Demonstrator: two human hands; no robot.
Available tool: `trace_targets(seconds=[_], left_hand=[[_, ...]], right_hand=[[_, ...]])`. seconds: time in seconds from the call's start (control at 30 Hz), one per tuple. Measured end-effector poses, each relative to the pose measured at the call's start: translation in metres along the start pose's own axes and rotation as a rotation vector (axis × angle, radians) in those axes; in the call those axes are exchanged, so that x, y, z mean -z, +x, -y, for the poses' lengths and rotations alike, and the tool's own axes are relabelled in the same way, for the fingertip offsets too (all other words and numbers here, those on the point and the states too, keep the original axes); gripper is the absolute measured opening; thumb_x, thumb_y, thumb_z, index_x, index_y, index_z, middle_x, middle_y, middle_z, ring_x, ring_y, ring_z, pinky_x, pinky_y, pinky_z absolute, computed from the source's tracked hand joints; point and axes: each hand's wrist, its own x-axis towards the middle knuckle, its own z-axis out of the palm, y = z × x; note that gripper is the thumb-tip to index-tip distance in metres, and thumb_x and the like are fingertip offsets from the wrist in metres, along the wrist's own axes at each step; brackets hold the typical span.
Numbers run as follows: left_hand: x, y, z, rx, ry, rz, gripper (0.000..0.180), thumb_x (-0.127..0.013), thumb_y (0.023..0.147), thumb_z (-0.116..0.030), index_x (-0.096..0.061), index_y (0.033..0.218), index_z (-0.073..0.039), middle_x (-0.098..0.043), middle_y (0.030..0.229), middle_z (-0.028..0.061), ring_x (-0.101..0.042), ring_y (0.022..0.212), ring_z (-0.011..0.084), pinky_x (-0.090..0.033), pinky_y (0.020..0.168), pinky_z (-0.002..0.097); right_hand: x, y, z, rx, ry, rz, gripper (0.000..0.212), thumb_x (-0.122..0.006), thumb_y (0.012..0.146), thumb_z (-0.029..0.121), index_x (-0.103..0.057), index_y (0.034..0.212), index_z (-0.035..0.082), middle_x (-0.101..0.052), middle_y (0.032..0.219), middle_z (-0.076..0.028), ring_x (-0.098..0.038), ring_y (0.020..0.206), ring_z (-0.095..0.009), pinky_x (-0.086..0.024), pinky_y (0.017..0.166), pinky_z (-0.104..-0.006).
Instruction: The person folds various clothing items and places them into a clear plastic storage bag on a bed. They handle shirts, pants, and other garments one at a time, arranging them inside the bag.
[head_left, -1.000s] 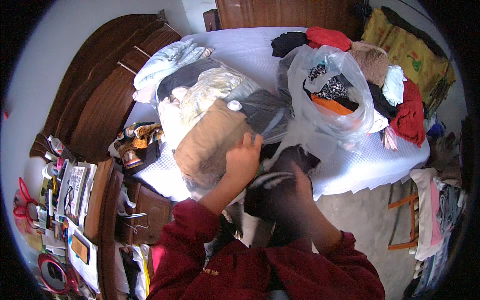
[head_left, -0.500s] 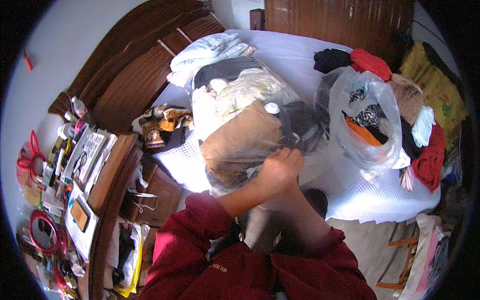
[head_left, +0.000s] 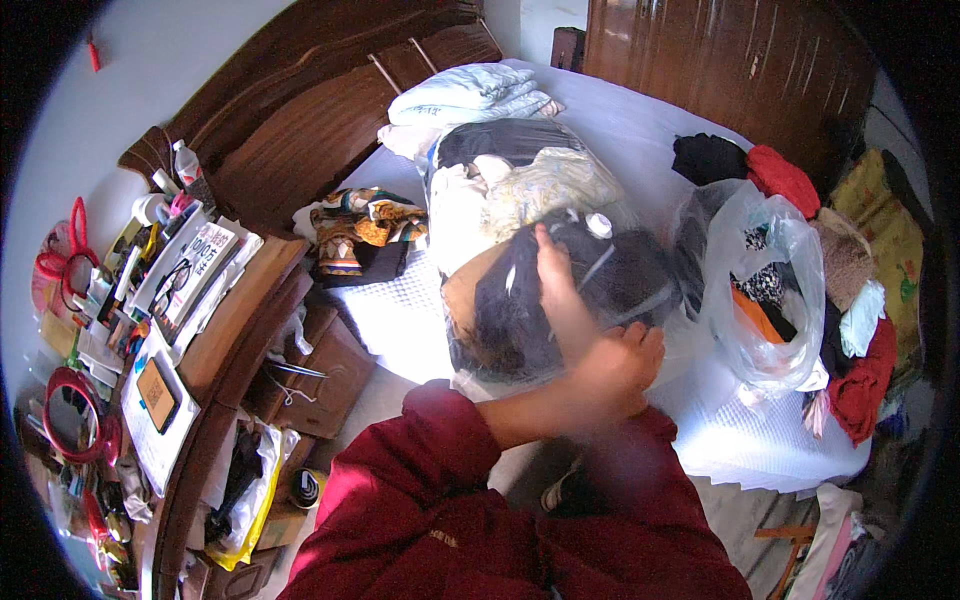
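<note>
A large clear plastic storage bag (head_left: 640, 215) full of folded clothes lies on the bed before me. My forearms cross over its near side. My left hand (head_left: 632, 368), reaching to the right, is closed on the bag's near right edge. Farther in, my right hand (head_left: 554, 268) lies against a black garment (head_left: 505, 305); one finger points away from me and the others are hidden. Hazy plastic seems to cover part of that forearm. The black garment covers most of a brown garment (head_left: 468, 290). A white round cap (head_left: 599, 225) sits on the bag.
To the right stands an open translucent bag (head_left: 815, 290) of clothes, beside loose red (head_left: 862, 390) and black garments. Patterned cloth (head_left: 365, 225) lies at the left. A cluttered wooden desk (head_left: 245, 330) borders the bed's near left; folded light-blue bedding (head_left: 470, 92) rests near the headboard.
My right hand has moved forward and left, away from my left hand. The black garment has spread left over the brown one. The whole view has shifted, moving the scene rightward.
</note>
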Motion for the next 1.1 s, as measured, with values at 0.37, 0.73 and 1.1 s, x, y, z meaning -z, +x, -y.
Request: trace_targets(seconds=[0.37,0.73,1.1], left_hand=[[0.063,-0.057,0.014,0.23,0.08,0.008,0.027,-0.064,0.071,-0.013,-0.066,0.097,-0.008,-0.055,0.092,0.0055,-0.057,0.085,0.0203,-0.05,0.064,0.0331],[0.05,-0.076,0.021,0.183,-0.063,-0.109,0.026,-0.064,0.068,-0.005,-0.066,0.094,0.001,-0.063,0.093,0.011,-0.063,0.075,0.0244,-0.055,0.062,0.0349],[0.056,-0.069,0.02,0.275,-0.144,-0.104,0.025,-0.066,0.069,-0.002,-0.068,0.094,-0.001,-0.054,0.077,0.0065,-0.059,0.067,0.0227,-0.05,0.055,0.0339]], right_hand=[[0.036,0.009,-0.01,1.044,-1.296,0.434,0.055,-0.051,0.09,0.014,-0.045,0.145,0.008,-0.042,0.152,-0.014,-0.037,0.141,-0.035,-0.028,0.115,-0.052],[-0.083,0.008,-0.088,1.061,-1.644,0.156,0.06,-0.053,0.096,0.043,-0.044,0.147,0.014,-0.033,0.156,-0.019,-0.022,0.145,-0.046,-0.014,0.119,-0.0573],[0.021,-0.004,-0.019,1.058,-1.169,0.432,0.037,-0.053,0.096,0.01,-0.055,0.13,-0.005,-0.052,0.14,-0.023,-0.049,0.13,-0.037,-0.038,0.11,-0.0445]])
